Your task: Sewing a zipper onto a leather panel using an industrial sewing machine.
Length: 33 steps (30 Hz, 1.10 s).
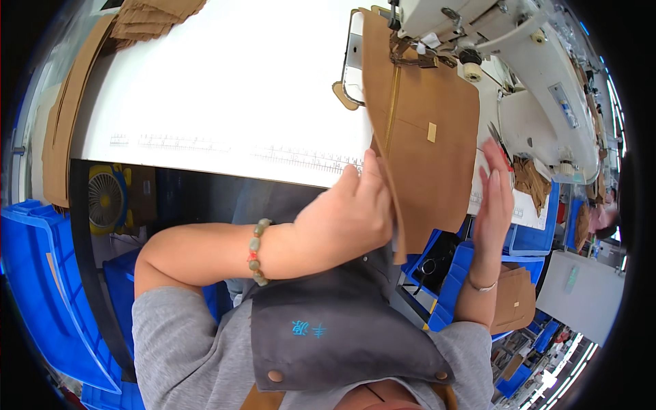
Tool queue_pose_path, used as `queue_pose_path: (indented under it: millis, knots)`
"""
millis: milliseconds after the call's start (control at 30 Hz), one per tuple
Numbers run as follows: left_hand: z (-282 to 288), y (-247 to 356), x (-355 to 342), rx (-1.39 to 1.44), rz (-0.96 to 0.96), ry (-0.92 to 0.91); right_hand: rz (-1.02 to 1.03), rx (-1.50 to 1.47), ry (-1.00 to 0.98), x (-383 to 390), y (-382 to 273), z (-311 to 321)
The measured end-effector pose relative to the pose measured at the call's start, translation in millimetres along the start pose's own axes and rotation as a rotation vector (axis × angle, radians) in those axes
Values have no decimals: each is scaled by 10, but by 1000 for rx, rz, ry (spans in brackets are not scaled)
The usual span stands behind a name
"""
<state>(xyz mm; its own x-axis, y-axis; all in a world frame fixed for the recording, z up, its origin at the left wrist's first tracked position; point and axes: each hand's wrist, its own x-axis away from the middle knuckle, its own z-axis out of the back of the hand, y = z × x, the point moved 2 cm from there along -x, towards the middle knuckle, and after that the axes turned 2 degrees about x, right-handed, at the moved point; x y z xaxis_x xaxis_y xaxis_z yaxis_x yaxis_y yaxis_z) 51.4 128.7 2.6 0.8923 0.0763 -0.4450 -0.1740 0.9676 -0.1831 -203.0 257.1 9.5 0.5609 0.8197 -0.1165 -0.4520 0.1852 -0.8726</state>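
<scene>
Workpiece: a large brown panel of leather-like sheet material [437, 181] lies at the right of the white worktable [225, 89]. Its far end is beneath the metal presser foot [422, 61] of a white industrial sewing machine [536, 109]; its near end overhangs the table's front edge toward the person's lap. A narrow yellow lengthwise strip [392, 113] runs toward the foot, and a small pale rectangular patch [432, 132] sits to its right.

Hands: the two are apart, one on either side of the panel. The left hand [348, 212] is curled closed on the panel's left edge near the table front. The right hand [493, 198] is raised with fingers extended, just beside the right edge; it is blurred, and whether it touches the panel cannot be told.

Handling, in this inspector's judgement: the overhang should be carried lightly by the left hand, so that its weight does not drag against the feed. The yellow strip should run straight into the foot, guided without pulling. The right hand would best rest flat on the panel, well short of the needle area and clear of the red-handled metal scissors [496, 133] near its fingertips. Any ripple should be smoothed before reaching the foot.
</scene>
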Motion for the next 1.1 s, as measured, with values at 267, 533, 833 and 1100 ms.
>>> queue_pose_path:
  millis: [267,533,833,1100]
  knots:
    - [-42,69,-74,-63,25,-13,-357,-732,-447,-328,332,530]
    - [-83,20,-39,7,61,74,-303,-240,-201,-243,269,29]
    - [-18,-6,-84,51,82,56,-219,-111,-267,-343,171,-158]
    - [-44,2,-68,23,39,45,-168,-45,-263,-430,164,-110]
